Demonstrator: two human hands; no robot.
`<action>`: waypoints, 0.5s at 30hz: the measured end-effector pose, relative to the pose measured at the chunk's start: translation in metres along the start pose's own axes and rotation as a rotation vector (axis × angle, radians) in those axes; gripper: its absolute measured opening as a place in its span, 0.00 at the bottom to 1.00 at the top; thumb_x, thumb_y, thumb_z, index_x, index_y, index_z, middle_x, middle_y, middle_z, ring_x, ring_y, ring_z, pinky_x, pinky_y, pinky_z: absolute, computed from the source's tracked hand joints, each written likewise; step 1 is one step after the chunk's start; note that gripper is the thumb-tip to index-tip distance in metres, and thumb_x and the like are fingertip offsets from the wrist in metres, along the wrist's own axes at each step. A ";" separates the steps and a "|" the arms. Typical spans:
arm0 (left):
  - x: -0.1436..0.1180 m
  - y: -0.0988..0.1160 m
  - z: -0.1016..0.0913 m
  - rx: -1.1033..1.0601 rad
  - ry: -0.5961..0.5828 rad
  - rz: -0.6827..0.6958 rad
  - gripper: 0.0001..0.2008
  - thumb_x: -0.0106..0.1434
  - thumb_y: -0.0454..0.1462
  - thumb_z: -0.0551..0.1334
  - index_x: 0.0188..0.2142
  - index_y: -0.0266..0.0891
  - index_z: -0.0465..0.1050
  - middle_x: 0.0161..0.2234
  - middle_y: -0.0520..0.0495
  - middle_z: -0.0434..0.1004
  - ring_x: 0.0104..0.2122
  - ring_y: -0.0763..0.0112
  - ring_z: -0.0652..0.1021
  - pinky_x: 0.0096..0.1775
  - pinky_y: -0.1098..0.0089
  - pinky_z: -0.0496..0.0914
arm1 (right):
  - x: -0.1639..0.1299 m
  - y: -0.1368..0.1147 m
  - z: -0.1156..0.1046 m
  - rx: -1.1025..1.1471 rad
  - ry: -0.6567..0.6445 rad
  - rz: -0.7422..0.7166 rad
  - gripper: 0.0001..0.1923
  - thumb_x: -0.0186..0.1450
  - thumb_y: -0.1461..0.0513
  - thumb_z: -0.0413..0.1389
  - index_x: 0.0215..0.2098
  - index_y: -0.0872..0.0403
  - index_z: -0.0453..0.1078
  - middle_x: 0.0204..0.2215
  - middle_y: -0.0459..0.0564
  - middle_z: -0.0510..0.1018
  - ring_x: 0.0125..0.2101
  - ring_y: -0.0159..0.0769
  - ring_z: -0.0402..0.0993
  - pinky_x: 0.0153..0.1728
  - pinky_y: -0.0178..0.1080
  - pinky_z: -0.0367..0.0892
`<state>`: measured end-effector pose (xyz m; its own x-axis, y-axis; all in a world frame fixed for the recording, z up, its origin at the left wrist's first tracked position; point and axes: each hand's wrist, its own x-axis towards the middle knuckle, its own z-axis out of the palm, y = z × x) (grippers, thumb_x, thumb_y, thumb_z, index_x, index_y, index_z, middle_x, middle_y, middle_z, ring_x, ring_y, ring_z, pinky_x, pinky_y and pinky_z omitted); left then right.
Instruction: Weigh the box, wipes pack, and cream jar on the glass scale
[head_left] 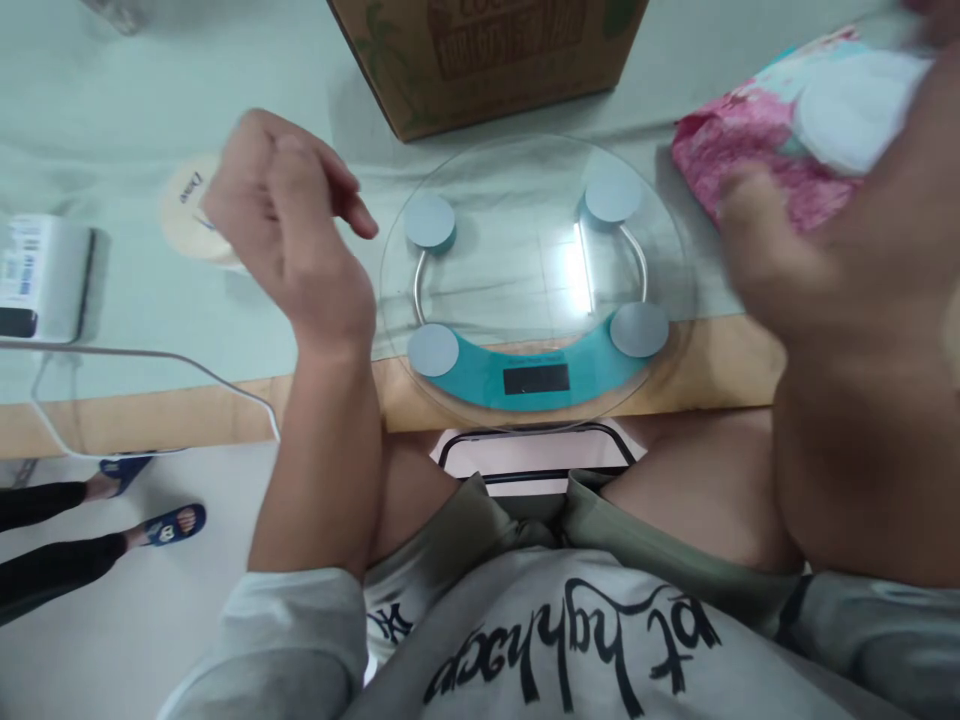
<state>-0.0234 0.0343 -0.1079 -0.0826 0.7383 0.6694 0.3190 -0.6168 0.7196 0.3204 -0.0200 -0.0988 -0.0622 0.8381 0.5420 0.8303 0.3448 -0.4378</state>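
My left hand [289, 225] is raised over the table's left part, fingers loosely curled, with nothing visible in them. A round cream disc with lettering [186, 208] lies just behind it, partly hidden. My right hand [817, 270] is blurred and close to the camera at the right. Its thumb overlaps a pink patterned packet [739, 145], and a white pad [855, 100] shows at the packet's top. Whether it grips the packet is unclear. Between the hands, a round glass scale [536, 375] with a teal display strip sits at the table's front edge.
A cardboard box [487, 55] stands behind the scale. A white device [41, 275] with a thin cable [150, 355] sits at the far left. The table [150, 410] has a wooden front edge. Another person's feet in blue sandals [176, 523] stand on the floor at lower left.
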 end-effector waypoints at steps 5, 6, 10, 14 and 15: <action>-0.024 -0.004 0.024 0.279 -0.348 -0.122 0.26 0.71 0.46 0.65 0.21 0.39 0.58 0.19 0.53 0.56 0.21 0.77 0.60 0.27 0.65 0.57 | -0.019 -0.063 0.052 -0.017 -0.409 -0.232 0.35 0.69 0.48 0.55 0.69 0.57 0.64 0.69 0.64 0.68 0.69 0.58 0.68 0.71 0.61 0.66; -0.026 -0.008 0.024 0.300 -0.422 -0.149 0.25 0.71 0.46 0.65 0.21 0.40 0.59 0.19 0.53 0.56 0.21 0.77 0.60 0.27 0.64 0.57 | -0.022 -0.064 0.058 -0.020 -0.476 -0.215 0.35 0.70 0.48 0.54 0.69 0.57 0.64 0.70 0.64 0.66 0.70 0.58 0.66 0.71 0.63 0.65; -0.004 -0.047 -0.017 0.360 -0.213 -0.098 0.25 0.71 0.55 0.64 0.28 0.40 0.64 0.25 0.52 0.65 0.29 0.72 0.70 0.35 0.61 0.69 | -0.024 -0.055 0.063 -0.013 -0.569 -0.186 0.32 0.72 0.48 0.52 0.68 0.55 0.66 0.71 0.62 0.65 0.71 0.58 0.64 0.71 0.66 0.63; 0.026 -0.082 -0.085 0.686 0.121 -0.167 0.29 0.58 0.56 0.76 0.41 0.39 0.66 0.44 0.49 0.68 0.55 0.58 0.72 0.66 0.36 0.61 | -0.022 -0.053 0.060 -0.025 -0.522 -0.218 0.31 0.71 0.49 0.52 0.67 0.57 0.68 0.70 0.63 0.67 0.70 0.58 0.66 0.68 0.65 0.67; 0.028 -0.085 -0.096 0.766 0.123 -0.291 0.28 0.61 0.53 0.75 0.47 0.39 0.67 0.48 0.48 0.67 0.59 0.55 0.71 0.68 0.32 0.56 | -0.023 -0.053 0.060 -0.025 -0.513 -0.221 0.31 0.71 0.49 0.52 0.66 0.57 0.68 0.70 0.63 0.67 0.70 0.58 0.67 0.67 0.64 0.68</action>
<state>-0.1433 0.0812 -0.1324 -0.3501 0.7771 0.5230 0.8202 -0.0154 0.5719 0.2445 -0.0321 -0.1307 -0.4928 0.8473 0.1980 0.7794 0.5310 -0.3325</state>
